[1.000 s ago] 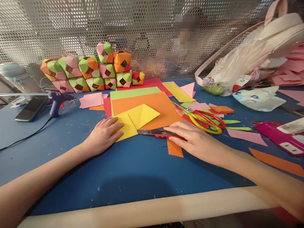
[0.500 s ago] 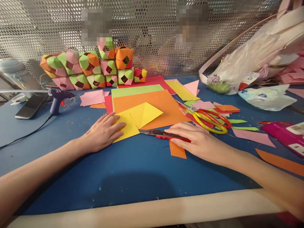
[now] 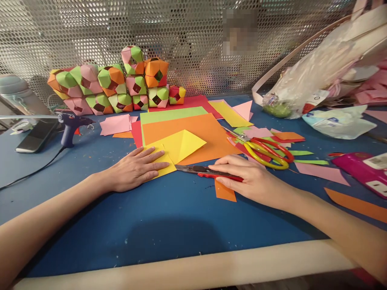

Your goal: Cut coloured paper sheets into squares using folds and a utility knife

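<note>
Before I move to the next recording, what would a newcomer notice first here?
Probably the colourful paper balls, stacked at the back left in front of the metal mesh. Then the yellow paper, partly under the left hand, and the knife in the right hand, its tip at the paper's edge.

1 head-worn camera looks forward and down over the blue tabletop (image 3: 175, 209) – close enough that the left forearm (image 3: 54, 217) and right forearm (image 3: 326, 219) run in from the lower corners, with the left hand (image 3: 134, 171) and right hand (image 3: 248, 177) on either side of the centre. A pale front edge (image 3: 181, 266) crosses the bottom, nearest the lens, and the perforated metal screen (image 3: 199, 24) fills the top at the far side – the span runs from the lidded drink bottle (image 3: 26, 98) at the left to the pale strapped bag (image 3: 365, 30) at the right.
</note>
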Motion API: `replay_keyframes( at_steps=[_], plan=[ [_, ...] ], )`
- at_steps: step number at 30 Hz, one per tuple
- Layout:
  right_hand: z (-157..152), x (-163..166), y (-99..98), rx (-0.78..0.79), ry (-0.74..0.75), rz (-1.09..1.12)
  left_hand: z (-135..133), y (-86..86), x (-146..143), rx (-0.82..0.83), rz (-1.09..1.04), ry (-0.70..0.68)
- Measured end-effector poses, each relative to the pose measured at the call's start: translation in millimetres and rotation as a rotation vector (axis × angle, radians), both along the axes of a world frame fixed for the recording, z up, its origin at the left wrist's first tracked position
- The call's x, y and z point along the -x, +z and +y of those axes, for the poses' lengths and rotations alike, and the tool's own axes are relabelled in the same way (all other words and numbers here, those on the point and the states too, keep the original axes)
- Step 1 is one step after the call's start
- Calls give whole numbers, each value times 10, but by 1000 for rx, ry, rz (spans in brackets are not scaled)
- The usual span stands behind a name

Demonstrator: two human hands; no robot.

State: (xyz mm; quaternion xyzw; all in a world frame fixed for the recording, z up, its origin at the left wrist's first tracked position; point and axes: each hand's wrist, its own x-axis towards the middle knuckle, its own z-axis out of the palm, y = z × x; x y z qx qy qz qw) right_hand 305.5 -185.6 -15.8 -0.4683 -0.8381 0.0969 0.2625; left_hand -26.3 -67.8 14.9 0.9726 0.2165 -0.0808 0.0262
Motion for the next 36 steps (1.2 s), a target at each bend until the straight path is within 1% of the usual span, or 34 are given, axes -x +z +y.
replay_keyframes(
  at_steps=[13, 19, 26, 36],
  plan=[
    [4, -6, -15, 6, 11, 30, -16, 4, -9, 16, -4, 2],
    [-11, 19, 17, 11, 7, 33, -19, 11, -12, 14, -20, 1],
    [-26, 68, 53, -11, 0, 24, -20, 7, -16, 4, -20, 5],
    [-31, 80, 26, -51, 12, 26, -19, 4, -6, 16, -6, 17]
  ],
)
